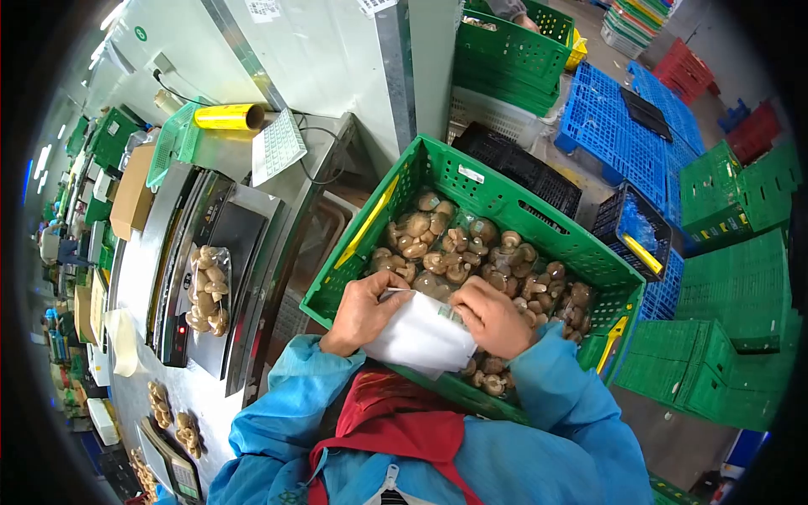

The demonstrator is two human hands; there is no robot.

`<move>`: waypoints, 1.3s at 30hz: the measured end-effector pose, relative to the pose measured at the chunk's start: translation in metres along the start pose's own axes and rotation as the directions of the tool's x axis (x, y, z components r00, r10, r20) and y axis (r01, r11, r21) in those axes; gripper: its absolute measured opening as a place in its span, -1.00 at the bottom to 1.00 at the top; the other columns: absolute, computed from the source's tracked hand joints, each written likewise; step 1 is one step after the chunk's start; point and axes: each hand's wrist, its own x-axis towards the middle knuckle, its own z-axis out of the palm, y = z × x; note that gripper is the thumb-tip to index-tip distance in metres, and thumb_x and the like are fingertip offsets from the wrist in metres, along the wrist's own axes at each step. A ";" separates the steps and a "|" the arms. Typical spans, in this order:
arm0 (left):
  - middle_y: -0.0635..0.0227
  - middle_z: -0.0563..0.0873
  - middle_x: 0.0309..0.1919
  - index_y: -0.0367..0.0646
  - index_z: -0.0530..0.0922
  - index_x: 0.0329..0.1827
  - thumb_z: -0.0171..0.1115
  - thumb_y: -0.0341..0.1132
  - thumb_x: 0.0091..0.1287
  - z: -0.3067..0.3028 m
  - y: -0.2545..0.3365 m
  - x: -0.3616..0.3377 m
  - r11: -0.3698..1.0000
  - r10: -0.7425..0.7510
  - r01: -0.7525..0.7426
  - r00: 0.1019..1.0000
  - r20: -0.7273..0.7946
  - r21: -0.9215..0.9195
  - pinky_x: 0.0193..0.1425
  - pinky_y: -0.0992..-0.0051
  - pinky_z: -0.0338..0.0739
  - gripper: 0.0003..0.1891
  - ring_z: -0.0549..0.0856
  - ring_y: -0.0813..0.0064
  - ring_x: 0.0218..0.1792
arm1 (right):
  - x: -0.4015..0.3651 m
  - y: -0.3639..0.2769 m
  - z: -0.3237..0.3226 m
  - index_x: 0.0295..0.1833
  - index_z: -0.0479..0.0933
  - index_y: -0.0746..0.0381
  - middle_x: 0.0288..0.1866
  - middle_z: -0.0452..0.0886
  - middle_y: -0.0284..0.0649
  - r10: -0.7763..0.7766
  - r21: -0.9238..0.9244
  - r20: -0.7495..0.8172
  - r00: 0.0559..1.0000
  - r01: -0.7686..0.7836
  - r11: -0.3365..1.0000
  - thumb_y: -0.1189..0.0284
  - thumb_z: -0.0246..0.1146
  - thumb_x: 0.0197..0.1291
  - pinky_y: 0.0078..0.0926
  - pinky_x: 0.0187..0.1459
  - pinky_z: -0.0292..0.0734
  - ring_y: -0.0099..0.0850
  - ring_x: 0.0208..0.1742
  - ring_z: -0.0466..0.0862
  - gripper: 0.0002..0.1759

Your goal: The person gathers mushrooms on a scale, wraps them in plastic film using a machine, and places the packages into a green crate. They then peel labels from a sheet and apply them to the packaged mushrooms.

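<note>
A white sheet [418, 333], paper or thin plastic, is stretched between my two hands. The fingers of my left hand [369, 311] pinch its upper left edge. On the other side, my right hand [495, 316] is closed on the sheet's right edge, where a small greenish printed patch shows. Beneath the sheet stands a large green crate [505, 206] with perforated walls and yellow handles. Several clear-wrapped packs of brown mushrooms [459, 252] lie inside it, partly hidden by my hands and the sheet.
Left of the crate, a wrapped mushroom pack [209, 290] rests on a wrapping machine [244, 244]. A yellow roll [229, 117] and a white keyboard [279, 146] sit behind it. Blue pallets [606, 126] and stacked green crates [730, 278] stand on the right.
</note>
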 end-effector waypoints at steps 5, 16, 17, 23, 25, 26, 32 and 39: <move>0.41 0.64 -0.48 -0.30 0.57 -0.33 0.30 -0.44 0.16 0.002 -0.004 0.010 0.993 -0.105 0.100 0.991 0.082 0.065 -0.33 0.61 0.44 -0.88 0.54 0.70 -0.42 | -0.020 -0.006 -0.002 -0.23 0.49 0.29 -0.30 0.46 -0.13 -0.204 -0.040 -0.175 0.963 0.201 0.979 0.57 0.14 0.10 -0.36 -0.18 0.44 -0.18 -0.25 0.52 -0.89; 0.41 0.65 -0.41 -0.28 0.55 -0.25 0.29 -0.47 0.19 0.002 0.011 -0.001 0.987 -0.104 0.115 0.989 0.105 -0.114 -0.26 0.63 0.47 -0.87 0.56 0.69 -0.37 | 0.000 0.209 -0.079 -0.19 0.53 0.33 -0.31 0.59 -0.18 0.529 0.116 -0.071 0.846 -0.520 0.846 0.50 0.25 0.10 -0.40 -0.22 0.43 -0.49 -0.29 0.52 -0.83; 0.42 0.65 -0.41 -0.28 0.54 -0.25 0.29 -0.46 0.20 0.001 0.017 -0.004 0.972 -0.115 0.134 0.988 0.105 -0.195 -0.26 0.63 0.47 -0.88 0.56 0.69 -0.37 | 0.004 0.223 -0.076 -0.19 0.53 0.33 -0.31 0.59 -0.18 0.532 0.116 -0.068 0.844 -0.523 0.844 0.50 0.25 0.10 -0.40 -0.22 0.43 -0.49 -0.29 0.52 -0.83; 0.42 0.64 -0.42 -0.29 0.56 -0.27 0.26 -0.48 0.22 -0.001 0.029 -0.016 0.955 -0.134 0.156 0.986 0.104 -0.252 -0.26 0.64 0.47 -0.91 0.55 0.70 -0.37 | 0.033 0.232 -0.067 0.03 0.55 0.26 -0.01 0.58 0.00 0.760 -0.467 -0.064 0.647 -0.693 0.550 0.52 0.11 0.16 -0.16 0.00 0.46 -0.03 -0.01 0.56 -0.70; 0.42 0.63 -0.42 -0.28 0.56 -0.27 0.27 -0.48 0.22 0.002 0.030 -0.016 0.932 -0.184 0.212 0.976 0.119 -0.295 -0.26 0.65 0.46 -0.92 0.55 0.70 -0.37 | 0.025 0.232 -0.061 0.04 0.54 0.25 0.02 0.57 0.01 0.732 -0.451 -0.148 0.665 -0.704 0.549 0.51 0.11 0.16 -0.16 0.02 0.45 -0.02 0.01 0.55 -0.69; 0.42 0.63 -0.42 -0.28 0.56 -0.27 0.27 -0.48 0.22 0.003 0.029 -0.017 0.930 -0.183 0.213 0.975 0.124 -0.299 -0.26 0.65 0.46 -0.92 0.55 0.70 -0.37 | 0.019 0.232 -0.060 0.06 0.53 0.25 0.04 0.56 0.03 0.695 -0.436 -0.231 0.681 -0.711 0.552 0.50 0.11 0.17 -0.16 0.04 0.44 -0.01 0.02 0.54 -0.67; 0.46 0.63 -0.43 -0.26 0.55 -0.26 0.26 -0.47 0.23 0.007 0.021 -0.020 0.902 -0.171 0.202 0.979 0.114 -0.382 -0.28 0.65 0.46 -0.92 0.55 0.72 -0.38 | -0.070 0.239 -0.111 -0.02 0.52 0.33 -0.11 0.60 -0.13 0.697 0.165 0.033 0.717 -0.691 0.703 0.47 0.18 0.09 -0.41 -0.08 0.44 -0.41 -0.09 0.54 -0.69; 0.46 0.63 -0.41 -0.24 0.55 -0.27 0.29 -0.47 0.21 0.032 0.025 -0.020 0.870 -0.157 0.226 0.969 0.190 -0.437 -0.27 0.66 0.46 -0.91 0.56 0.71 -0.37 | -0.072 0.274 -0.087 -0.15 0.48 0.29 -0.30 0.53 -0.18 0.617 -0.049 -0.114 0.779 -0.625 0.779 0.61 0.11 0.00 -0.44 -0.18 0.42 -0.41 -0.25 0.51 -0.76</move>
